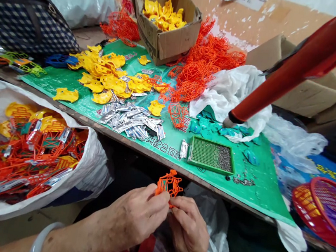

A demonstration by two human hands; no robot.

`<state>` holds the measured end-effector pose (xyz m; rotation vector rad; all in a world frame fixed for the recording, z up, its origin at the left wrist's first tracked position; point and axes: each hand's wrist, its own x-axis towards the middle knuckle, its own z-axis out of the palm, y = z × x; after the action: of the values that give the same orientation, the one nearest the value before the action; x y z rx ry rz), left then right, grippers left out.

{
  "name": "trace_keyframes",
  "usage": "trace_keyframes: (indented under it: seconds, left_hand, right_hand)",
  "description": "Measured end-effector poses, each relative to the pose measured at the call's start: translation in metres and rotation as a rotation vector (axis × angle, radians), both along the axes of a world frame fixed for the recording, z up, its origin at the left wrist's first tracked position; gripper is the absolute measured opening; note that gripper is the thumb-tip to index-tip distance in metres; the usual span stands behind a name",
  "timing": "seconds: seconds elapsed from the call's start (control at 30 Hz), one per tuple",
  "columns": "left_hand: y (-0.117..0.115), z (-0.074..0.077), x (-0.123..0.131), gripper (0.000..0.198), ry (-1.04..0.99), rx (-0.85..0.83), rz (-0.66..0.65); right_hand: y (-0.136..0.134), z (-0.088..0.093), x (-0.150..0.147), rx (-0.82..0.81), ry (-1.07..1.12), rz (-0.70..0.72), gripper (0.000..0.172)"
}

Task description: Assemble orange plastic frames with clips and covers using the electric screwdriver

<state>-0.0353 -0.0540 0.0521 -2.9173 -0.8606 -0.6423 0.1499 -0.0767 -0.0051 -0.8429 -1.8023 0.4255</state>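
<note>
An orange plastic lattice frame (170, 183) is pinched between my two hands, just off the table's front edge. My left hand (143, 212) grips its left side with fingers closed. On its lower right, the fingers of my right hand (189, 225) are pressed together around the frame's edge. A bit of green shows inside the frame; its underside is hidden by my fingers. Straight ahead on the table lie a green tray (208, 153) of small metal pieces, a heap of silver strips (133, 118) and a pile of yellow plastic parts (109, 74).
An orange-red powered tool (295, 68) slants down from the upper right over teal pieces (210, 123). Behind stand a cardboard box (176, 45) of yellow parts and a tangle of orange frames (202, 60). At left sits a white sack (93, 169); a red basket (310, 200) is at right.
</note>
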Motion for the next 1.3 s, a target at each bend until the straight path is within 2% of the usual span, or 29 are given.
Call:
trace_keyframes:
  seconds: [0.23,0.53,0.93,1.2,1.3]
  left_hand:
    - [0.000,-0.001,-0.001,0.028,0.009,0.002,-0.023]
    - [-0.001,0.002,0.000,0.032,-0.014,-0.024,0.001]
    - [-0.002,-0.007,0.006,0.032,-0.009,-0.094,0.158]
    - [0.000,-0.007,0.005,0.027,0.020,-0.103,0.102]
    - [-0.001,-0.007,0.004,0.024,0.047,-0.131,0.093]
  right_hand:
    - [-0.002,-0.003,0.002,0.001,0.002,0.006,0.043]
    - [-0.012,-0.019,0.005,-0.069,0.029,-0.075,0.045]
    - [-0.003,-0.018,0.001,-0.049,0.001,-0.057,0.041]
    - [0.003,-0.012,-0.002,-0.068,0.060,0.014,0.032]
    - [0.003,-0.014,-0.003,-0.082,0.083,0.033,0.036]
